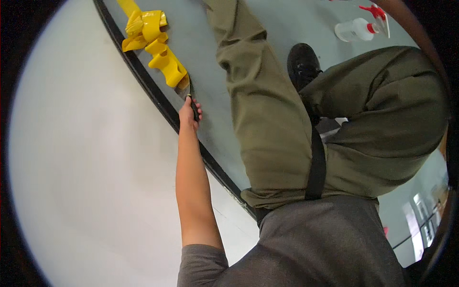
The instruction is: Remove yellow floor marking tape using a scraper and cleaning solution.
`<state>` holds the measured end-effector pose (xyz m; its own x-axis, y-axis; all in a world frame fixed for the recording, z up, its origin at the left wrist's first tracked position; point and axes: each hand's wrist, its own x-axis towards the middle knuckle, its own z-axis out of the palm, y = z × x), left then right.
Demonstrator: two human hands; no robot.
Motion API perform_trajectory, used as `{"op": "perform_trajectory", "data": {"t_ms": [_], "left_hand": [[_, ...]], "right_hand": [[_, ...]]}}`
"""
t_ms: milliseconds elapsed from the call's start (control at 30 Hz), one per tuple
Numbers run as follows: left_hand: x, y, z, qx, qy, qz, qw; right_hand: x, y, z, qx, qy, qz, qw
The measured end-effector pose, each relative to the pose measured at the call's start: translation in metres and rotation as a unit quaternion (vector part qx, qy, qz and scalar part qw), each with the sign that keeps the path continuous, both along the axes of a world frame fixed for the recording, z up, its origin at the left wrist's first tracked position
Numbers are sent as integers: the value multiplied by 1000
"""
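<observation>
My left hand (190, 111) is closed around the black handle of a scraper (194, 111), whose metal blade points away from me and meets the lower end of a crumpled yellow strip (169, 67), apparently tape, on the grey floor (210, 62). More of the yellow material lies bunched and folded at the strip's upper part, beside a black skirting strip (153, 95) along the white wall. My right hand does not show.
My legs in olive trousers (267, 134) fill the middle and right, with a black shoe (303, 62) between them. A clear spray bottle (354, 29) with a red trigger lies at the top right. The white wall (95, 167) takes up the left side.
</observation>
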<state>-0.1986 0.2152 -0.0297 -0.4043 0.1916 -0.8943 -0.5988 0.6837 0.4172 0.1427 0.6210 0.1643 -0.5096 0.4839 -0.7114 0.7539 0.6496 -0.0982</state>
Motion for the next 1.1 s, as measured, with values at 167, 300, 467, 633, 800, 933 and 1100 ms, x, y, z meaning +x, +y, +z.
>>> {"op": "perform_trajectory", "data": {"t_ms": [167,300,467,633,800,933,1100], "left_hand": [[33,-20,0,-15,11,-14,1000],[-4,15,0,36,10,10,999],[17,12,-23,33,-3,59,998],[86,8,-23,40,24,108,993],[15,50,-28,57,-87,161,981],[17,61,-25,48,-93,166,981],[81,31,-8,43,15,133,990]], "right_hand": [[0,1,-1,-6,-2,-28,1000],[-1,-3,15,-25,-24,31,999],[-5,-9,7,-7,17,-15,1000],[-3,-7,3,1,7,-17,1000],[1,-8,2,-2,-20,5,1000],[-3,-2,0,3,-2,-28,1000],[-1,5,-9,-21,20,1,1000]]}}
